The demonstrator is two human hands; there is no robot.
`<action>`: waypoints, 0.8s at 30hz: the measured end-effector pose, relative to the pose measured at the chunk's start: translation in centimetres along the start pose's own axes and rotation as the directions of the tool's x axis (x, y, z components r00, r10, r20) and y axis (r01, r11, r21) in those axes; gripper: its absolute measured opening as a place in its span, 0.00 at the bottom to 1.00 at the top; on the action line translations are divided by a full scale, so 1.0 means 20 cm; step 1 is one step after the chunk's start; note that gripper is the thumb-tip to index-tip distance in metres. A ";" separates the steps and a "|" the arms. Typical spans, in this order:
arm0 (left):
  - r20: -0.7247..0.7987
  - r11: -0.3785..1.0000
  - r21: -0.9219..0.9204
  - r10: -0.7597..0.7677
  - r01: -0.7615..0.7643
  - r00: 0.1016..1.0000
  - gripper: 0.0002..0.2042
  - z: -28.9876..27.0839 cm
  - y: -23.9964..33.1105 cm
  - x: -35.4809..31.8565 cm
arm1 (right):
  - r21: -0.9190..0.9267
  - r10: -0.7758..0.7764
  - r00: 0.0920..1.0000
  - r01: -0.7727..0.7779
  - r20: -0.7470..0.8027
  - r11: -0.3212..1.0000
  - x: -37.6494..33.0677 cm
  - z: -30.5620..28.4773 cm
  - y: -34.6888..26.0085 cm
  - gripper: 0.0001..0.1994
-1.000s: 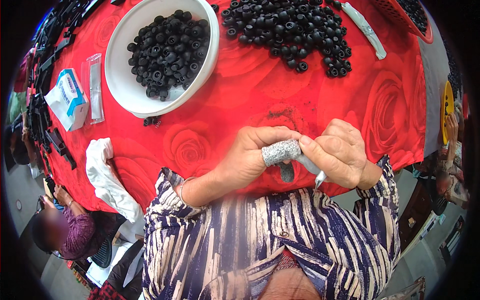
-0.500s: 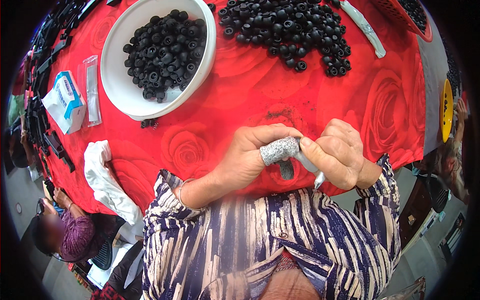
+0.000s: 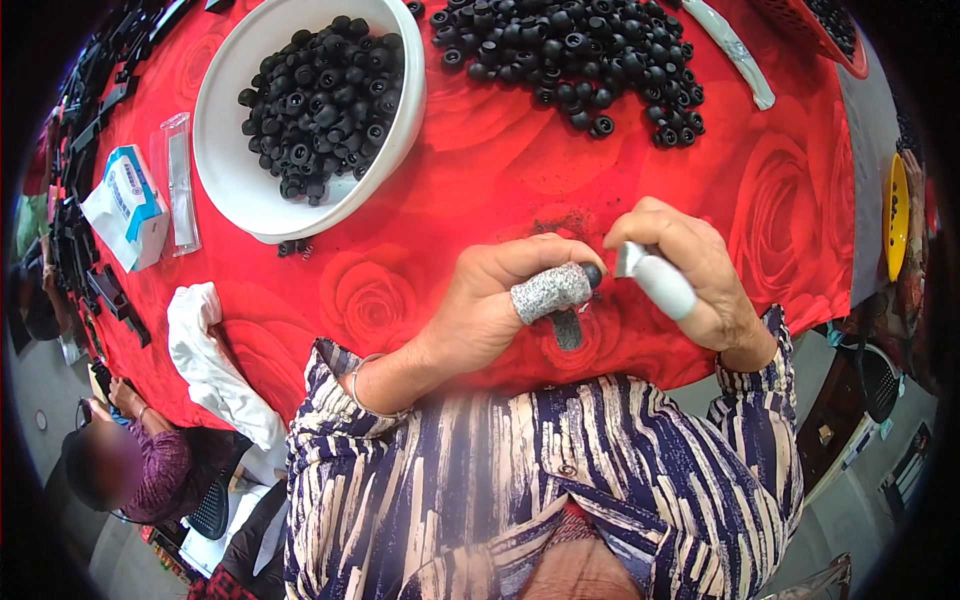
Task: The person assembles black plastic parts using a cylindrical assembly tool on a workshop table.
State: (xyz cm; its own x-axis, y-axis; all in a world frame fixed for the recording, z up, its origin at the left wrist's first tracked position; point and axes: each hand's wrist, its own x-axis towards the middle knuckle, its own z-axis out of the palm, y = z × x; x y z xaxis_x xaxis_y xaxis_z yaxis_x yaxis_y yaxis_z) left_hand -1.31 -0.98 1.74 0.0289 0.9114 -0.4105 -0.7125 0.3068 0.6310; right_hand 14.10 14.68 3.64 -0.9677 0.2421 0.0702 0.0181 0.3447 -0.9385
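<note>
In front of my chest, my left hand [image 3: 490,295] pinches a small black round piece [image 3: 592,275] at its fingertips. Grey speckled sleeves [image 3: 550,293] cover a thumb or finger of that hand, and another grey-wrapped fingertip hangs below. Just to the right, my right hand [image 3: 690,265] is closed on a small blade [image 3: 630,259] with a short, flat metal end. A pale, smooth rounded part [image 3: 666,288] adjoins the blade; whether it is its handle or a finger cover I cannot tell. The blade is apart from the black piece.
A white basin [image 3: 215,165] of black pieces stands at the far left. A loose heap of black pieces [image 3: 570,50] lies at the back. White cloth [image 3: 195,340], a tissue pack [image 3: 130,205] and a clear packet [image 3: 180,185] lie left. Another person [image 3: 150,465] sits at lower left.
My right hand has drawn away from the left and turned, so the blade now shows. The black piece has come into view at my left fingertips.
</note>
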 end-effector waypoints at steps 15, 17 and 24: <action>0.033 1.000 0.018 0.001 -0.002 0.999 0.12 -0.02 -0.03 0.00 | -0.097 0.014 1.000 -0.015 -0.016 0.995 0.00 0.03 0.01 0.09; 0.029 0.999 0.039 0.016 -0.017 0.999 0.11 -0.02 -0.03 0.00 | -0.091 0.007 1.000 -0.008 -0.012 0.996 0.00 0.03 0.02 0.09; 0.053 1.000 0.030 0.006 -0.008 0.999 0.11 -0.02 -0.02 0.00 | -0.114 -0.022 1.000 0.023 0.010 0.993 0.00 0.03 0.02 0.09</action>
State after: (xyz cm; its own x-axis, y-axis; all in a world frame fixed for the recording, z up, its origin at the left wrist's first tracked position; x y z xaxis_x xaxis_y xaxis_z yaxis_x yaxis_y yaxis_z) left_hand -1.23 -1.15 1.20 0.0616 0.9266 -0.3710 -0.6917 0.3076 0.6534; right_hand 13.94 14.36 3.02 -0.9704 0.2253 0.0869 0.0248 0.4511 -0.8921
